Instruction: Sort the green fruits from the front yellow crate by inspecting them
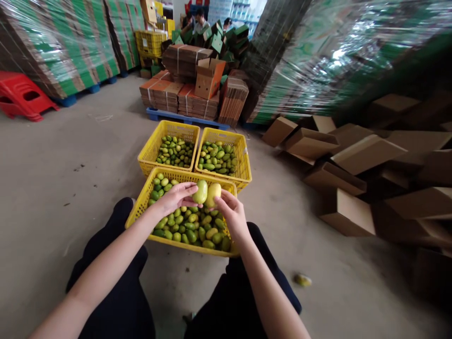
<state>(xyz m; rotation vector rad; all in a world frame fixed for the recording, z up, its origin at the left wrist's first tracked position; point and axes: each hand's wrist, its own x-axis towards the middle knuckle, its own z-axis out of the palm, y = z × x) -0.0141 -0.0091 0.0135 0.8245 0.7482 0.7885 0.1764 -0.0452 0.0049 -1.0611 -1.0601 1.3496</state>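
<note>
Left hand (176,197): part-open, fingers fairly straight, fingertips and thumb on the green fruit (200,192), gripping it from its left side. Right hand (231,212): fingers bent, thumb and fingertips pinching the yellow fruit (213,195) by its right side. Both fruits roughly upright, side by side; can't tell if they touch. Both are over the front crate (142,202), in its far half, nearer its right edge than its left. Left forearm crosses over the crate's near left part; right wrist by its right edge.

Front crate is yellow, loaded with green and yellowish fruit (190,235), heaped along the near edge and up into the far left corner. Sits on the floor between dark-trousered legs (116,282). Just past its far edge, two more yellow ones side by side: rear left crate (150,149) and rear right crate (243,157), both with green fruit.

One stray fruit (302,280), blurred, on the floor out from the front crate's near right corner. Open cartons (369,153) piled at right, red stool (28,94) far left, flat-packed boxes (160,94) on a blue pallet (183,118) behind.
</note>
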